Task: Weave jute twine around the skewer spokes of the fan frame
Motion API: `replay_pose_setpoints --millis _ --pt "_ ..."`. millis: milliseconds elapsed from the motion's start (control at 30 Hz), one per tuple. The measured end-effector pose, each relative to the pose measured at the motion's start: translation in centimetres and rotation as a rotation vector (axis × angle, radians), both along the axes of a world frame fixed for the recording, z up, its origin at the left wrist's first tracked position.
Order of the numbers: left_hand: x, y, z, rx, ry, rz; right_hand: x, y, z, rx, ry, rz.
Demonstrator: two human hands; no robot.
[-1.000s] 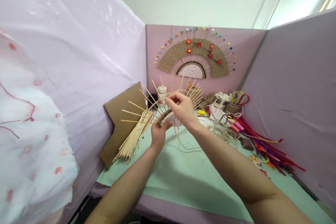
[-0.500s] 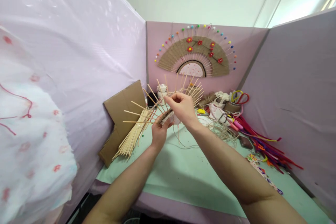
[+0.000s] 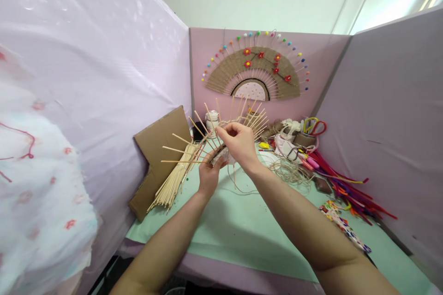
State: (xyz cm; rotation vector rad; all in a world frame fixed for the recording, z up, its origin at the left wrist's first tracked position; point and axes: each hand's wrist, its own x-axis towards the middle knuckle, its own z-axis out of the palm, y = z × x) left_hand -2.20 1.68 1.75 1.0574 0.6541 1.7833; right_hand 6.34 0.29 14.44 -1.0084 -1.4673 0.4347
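My left hand (image 3: 209,176) grips the curved base (image 3: 218,153) of a fan frame, with its thumb on the pale front. Thin wooden sticks (image 3: 198,125) spread from that base in a half circle. Above it, my right hand (image 3: 239,142) is closed in a pinch at the sticks, thumb and forefinger together. A strand of twine (image 3: 238,120) runs across the sticks by these fingers; the exact spot pinched is too small to make out. Loose twine hangs below the base and trails over the table.
A finished fan (image 3: 256,62) with red flowers hangs on the pink back panel. Left on the green table (image 3: 228,244) lie a bundle of sticks (image 3: 173,179) and cardboard (image 3: 159,138). At right are coiled twine (image 3: 290,170), pipe cleaners (image 3: 342,189), and scissors (image 3: 318,126).
The view has shifted slightly, so the surroundings sit a little further left. Both hands keep nearly the same hold on the fan frame.
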Motion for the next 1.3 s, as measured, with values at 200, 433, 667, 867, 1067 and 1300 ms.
replay_pose_setpoints --millis 200,433,667,867,1067,1300 --pt "-0.1 0.0 0.0 -0.002 -0.006 0.004 0.3 -0.4 -0.4 0.066 0.053 0.011" --pt "0.0 0.0 0.0 0.051 0.019 0.027 1.8 -2.1 -1.0 0.276 -0.166 0.074" --pt "0.1 0.3 -0.8 0.102 0.119 0.054 4.1 -3.8 1.1 0.158 -0.610 0.022" --pt "-0.1 0.6 -1.4 0.140 0.195 0.062 6.2 -4.8 2.4 0.064 -0.809 0.087" --pt "0.0 0.6 -1.5 0.157 0.230 0.093 6.4 -5.1 2.4 0.078 -0.869 -0.016" --pt "-0.1 0.8 -1.9 0.178 0.251 0.101 6.6 -5.1 2.7 0.075 -1.010 -0.060"
